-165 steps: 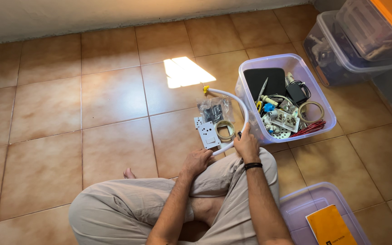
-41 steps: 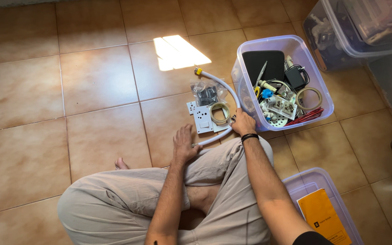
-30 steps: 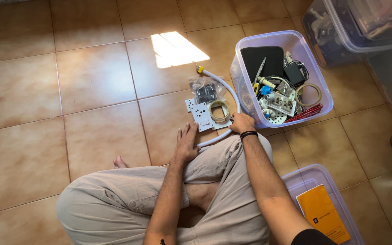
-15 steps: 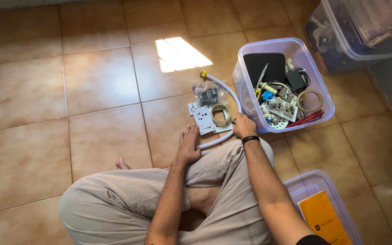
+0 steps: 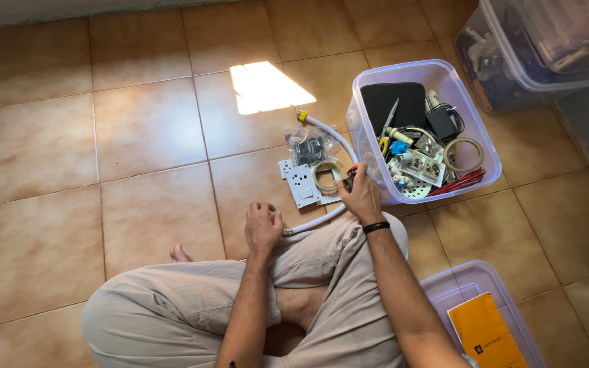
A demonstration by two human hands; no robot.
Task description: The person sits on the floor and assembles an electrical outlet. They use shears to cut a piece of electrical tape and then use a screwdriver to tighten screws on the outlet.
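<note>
Two hands are at work above the crossed legs of a person sitting on the tiled floor (image 5: 138,136). The right hand (image 5: 360,196), a black band at its wrist, is curled around a small dark object (image 5: 350,178) that peeps out between fingers and thumb; what kind of thing it is I cannot tell. That hand hovers just beside the near corner of a clear plastic bin (image 5: 444,75), close to a roll of tape (image 5: 326,176) lying on the floor. The left hand (image 5: 262,228) sits loosely curled, fingers bent inward, holding nothing I can see, right at the end of a white hose (image 5: 328,133) that arcs from the knee up past the bin to a yellow-tipped fitting.

Next to the tape lie white switch plates (image 5: 299,184) and a small clear bag of dark parts (image 5: 310,146). The bin is packed with a black pad, cables, a coil of wire and white sockets. A patch of sunlight (image 5: 267,87) falls on the tiles beyond. By the right knee stands another clear tub (image 5: 444,286) with an orange booklet (image 5: 489,334) inside.
</note>
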